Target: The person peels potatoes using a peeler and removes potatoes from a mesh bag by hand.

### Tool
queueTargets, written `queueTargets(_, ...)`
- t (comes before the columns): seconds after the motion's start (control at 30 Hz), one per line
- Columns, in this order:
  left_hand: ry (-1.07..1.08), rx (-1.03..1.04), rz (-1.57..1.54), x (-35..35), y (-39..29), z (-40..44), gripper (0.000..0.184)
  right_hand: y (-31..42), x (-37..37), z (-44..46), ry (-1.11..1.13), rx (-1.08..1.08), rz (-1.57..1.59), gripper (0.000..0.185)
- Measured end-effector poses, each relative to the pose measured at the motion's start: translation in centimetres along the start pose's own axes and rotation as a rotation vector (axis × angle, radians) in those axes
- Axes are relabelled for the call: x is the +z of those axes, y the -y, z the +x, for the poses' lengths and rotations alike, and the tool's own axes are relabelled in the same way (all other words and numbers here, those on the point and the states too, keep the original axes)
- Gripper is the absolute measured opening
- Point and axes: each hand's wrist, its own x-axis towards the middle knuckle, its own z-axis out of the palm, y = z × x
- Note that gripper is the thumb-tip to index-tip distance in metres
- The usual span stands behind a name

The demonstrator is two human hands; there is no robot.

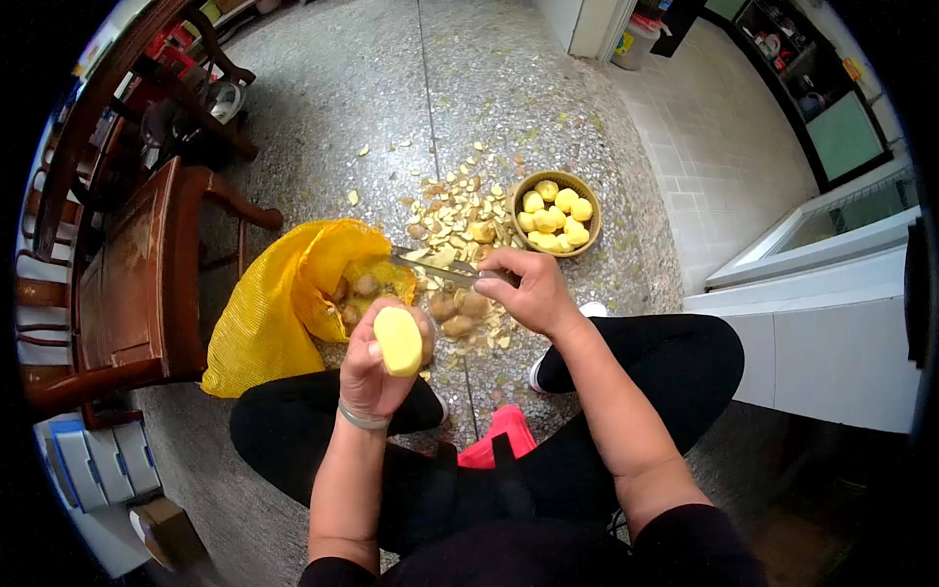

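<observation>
My left hand [370,364] is wrapped round a potato [399,341] whose visible face is peeled and pale yellow. My right hand [533,292] grips a knife [435,269], its blade pointing left, above and to the right of the potato. Below the blade, peel scraps [448,217] and several brown unpeeled potatoes [458,315] lie on the speckled floor. An open yellow mesh sack [264,311] at the left holds more unpeeled potatoes [366,285]. Beyond my right hand stands a round basket [596,217] of peeled potatoes [549,224].
A wooden chair [147,264] stands close at the left, beyond the sack. At the right is a white cabinet [831,362] beside a doorway with a tiled floor [709,147]. Something pink [501,438] shows between my legs. Blue-edged drawers [103,460] are at the lower left.
</observation>
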Motion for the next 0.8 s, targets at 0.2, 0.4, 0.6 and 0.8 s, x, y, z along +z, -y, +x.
queueTargets(0.2, -0.067, -0.036, -0.038, -0.1, 0.1, 0.2, 0.049, 3.4, -0.5, -0.6, 0.039, -0.085, 0.088, 0.019)
queueTargets(0.4, -0.264, 0.054, -0.034, -0.2, 1.1, -0.2, 0.051, 4.1, 0.9, -1.2, 0.040, -0.361, 0.089, 0.021)
queueTargets(0.6, -0.040, 0.000, 0.134, 0.7, -0.3, -0.2, 0.048, -0.8, -0.3, 0.1, 0.008, -0.046, -0.030, 0.018)
queueTargets(0.8, -0.171, 0.069, 0.173, 0.5, 0.1, 0.3, 0.041, 3.1, -0.4, -0.5, -0.012, -0.162, 0.084, 0.019)
